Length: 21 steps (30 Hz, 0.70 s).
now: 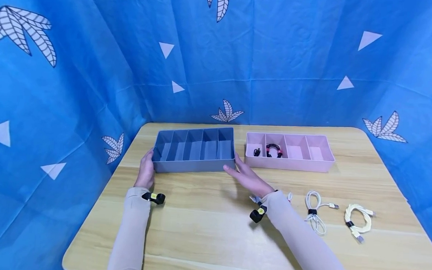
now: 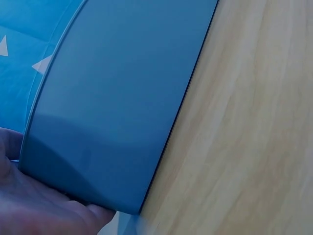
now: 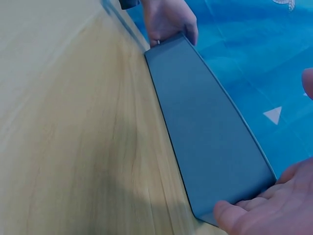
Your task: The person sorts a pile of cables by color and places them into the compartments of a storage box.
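A blue-grey divided storage box (image 1: 194,166), with several compartments, stands at the back left of the table. My left hand (image 1: 146,172) lies along the box's left end, one digit near the rim in the left wrist view. At the opposite end is my right hand (image 1: 250,179); its fingers (image 3: 288,196) rest against the lower right corner while the thumb stands apart. Seen from the right wrist, the left hand (image 3: 168,19) is at the far end of the box. Some fingers are hidden behind the end walls.
Beside it sits a pink divided box (image 1: 289,165) holding a small black cable (image 1: 257,152) and a coiled black-and-red cable (image 1: 268,148). A white cable (image 1: 313,203) and a cream coiled cable (image 1: 348,217) lie at right. Another cable is partly hidden by the right forearm.
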Each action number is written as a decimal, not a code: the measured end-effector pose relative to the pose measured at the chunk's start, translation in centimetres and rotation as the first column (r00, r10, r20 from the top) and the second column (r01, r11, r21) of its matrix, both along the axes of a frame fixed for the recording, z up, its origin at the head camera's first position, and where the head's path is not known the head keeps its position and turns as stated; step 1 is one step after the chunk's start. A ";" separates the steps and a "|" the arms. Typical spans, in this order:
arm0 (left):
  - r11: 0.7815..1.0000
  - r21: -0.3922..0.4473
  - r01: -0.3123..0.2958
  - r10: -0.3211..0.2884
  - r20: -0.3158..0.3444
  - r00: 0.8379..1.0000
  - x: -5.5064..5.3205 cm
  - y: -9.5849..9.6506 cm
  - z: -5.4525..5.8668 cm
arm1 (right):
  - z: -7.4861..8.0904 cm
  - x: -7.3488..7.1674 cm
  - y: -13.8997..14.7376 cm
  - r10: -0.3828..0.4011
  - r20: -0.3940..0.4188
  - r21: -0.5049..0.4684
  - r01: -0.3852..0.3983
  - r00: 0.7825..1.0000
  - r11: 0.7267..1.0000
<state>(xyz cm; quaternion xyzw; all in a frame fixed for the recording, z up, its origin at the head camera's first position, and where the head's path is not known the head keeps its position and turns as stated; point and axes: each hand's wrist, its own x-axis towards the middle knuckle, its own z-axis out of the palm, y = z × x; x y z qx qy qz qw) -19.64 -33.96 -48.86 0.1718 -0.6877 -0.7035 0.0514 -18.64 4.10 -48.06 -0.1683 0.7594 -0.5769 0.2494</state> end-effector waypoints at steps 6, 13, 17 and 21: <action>0.999 0.012 0.047 -0.047 -0.011 0.999 -0.1 0.8 0.9 | 0.0 0.4 0.4 -0.004 -0.005 -0.020 0.004 1.000 1.000; 0.998 0.017 0.066 -0.066 -0.023 0.998 -0.8 0.9 0.8 | 0.0 0.6 0.7 -0.021 0.007 -0.018 0.021 1.000 1.000; 0.998 -0.007 0.058 -0.058 -0.020 0.998 -1.7 0.7 -0.3 | -0.2 0.6 0.8 -0.025 0.015 -0.028 0.025 1.000 0.999; 0.997 -0.043 0.065 -0.066 -0.008 0.998 -2.1 0.9 -0.5 | -0.1 0.6 1.1 -0.033 0.012 -0.023 0.033 0.999 0.999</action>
